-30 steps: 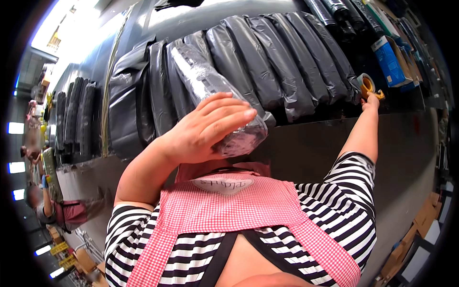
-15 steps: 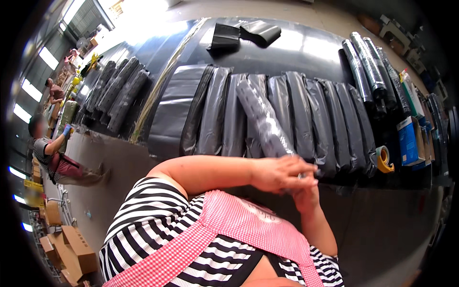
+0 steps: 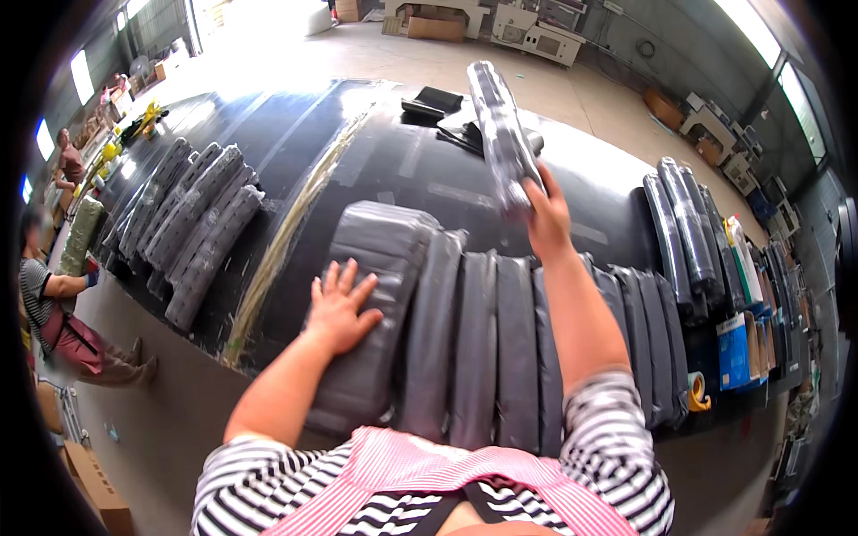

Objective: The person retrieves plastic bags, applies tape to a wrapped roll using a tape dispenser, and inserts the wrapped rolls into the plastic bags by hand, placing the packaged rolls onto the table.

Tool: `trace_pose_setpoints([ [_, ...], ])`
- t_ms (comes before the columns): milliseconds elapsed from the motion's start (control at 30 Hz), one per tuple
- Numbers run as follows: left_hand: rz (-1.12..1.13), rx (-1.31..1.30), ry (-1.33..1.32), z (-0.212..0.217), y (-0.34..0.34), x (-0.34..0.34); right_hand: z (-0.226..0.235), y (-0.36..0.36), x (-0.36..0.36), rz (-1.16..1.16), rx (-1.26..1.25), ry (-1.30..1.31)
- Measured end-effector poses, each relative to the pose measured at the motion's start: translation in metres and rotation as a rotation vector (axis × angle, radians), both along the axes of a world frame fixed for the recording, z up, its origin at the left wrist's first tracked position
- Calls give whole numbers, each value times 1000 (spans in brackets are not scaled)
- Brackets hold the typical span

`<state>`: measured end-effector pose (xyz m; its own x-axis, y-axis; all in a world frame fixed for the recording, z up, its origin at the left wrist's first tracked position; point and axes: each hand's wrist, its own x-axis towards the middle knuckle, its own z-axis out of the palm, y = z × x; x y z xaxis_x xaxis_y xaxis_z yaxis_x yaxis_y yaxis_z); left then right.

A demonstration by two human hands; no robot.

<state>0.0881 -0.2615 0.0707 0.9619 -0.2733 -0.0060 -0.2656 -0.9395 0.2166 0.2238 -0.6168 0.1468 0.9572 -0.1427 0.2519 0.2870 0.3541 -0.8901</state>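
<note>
My right hand (image 3: 550,214) is raised over the dark table (image 3: 313,170), its fingers closed round the near end of a film-wrapped black roll (image 3: 500,134). The roll tilts up and away from me, in front of some folded black plastic bags (image 3: 436,100) at the table's far side. With fingers spread, my left hand (image 3: 344,308) lies flat on a wide, black plastic-covered package (image 3: 384,234). That package is at the left end of a row of long black wrapped packages (image 3: 518,348), partly hidden by my right forearm.
Film-wrapped dark rolls (image 3: 192,214) are heaped on the left of the table. At the right stand more shiny rolls (image 3: 684,232), a blue box (image 3: 734,348) and a yellow tape dispenser (image 3: 699,393). A co-worker (image 3: 63,330) stands at the far left. Cardboard boxes (image 3: 94,482) sit on the floor.
My hands, together near my body before, are now apart. My right hand has carried the roll up and away over the table. My left has moved left onto the wide package.
</note>
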Motion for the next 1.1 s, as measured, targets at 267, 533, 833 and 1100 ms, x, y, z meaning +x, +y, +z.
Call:
trace_pose_setpoints([
  [267, -7, -200, -17, -25, 34, 0, -74, 155, 343, -378, -1382, 132],
  [533, -16, -295, 3, -25, 52, 14, -96, 119, 359, 93, -839, 343],
  [833, -49, -297, 48, -19, 48, 7, 11, 74, 168, 299, -848, 525],
  [1100, -63, -607, -165, 17, 91, 178, 42, 60, 20, 347, -426, 652],
])
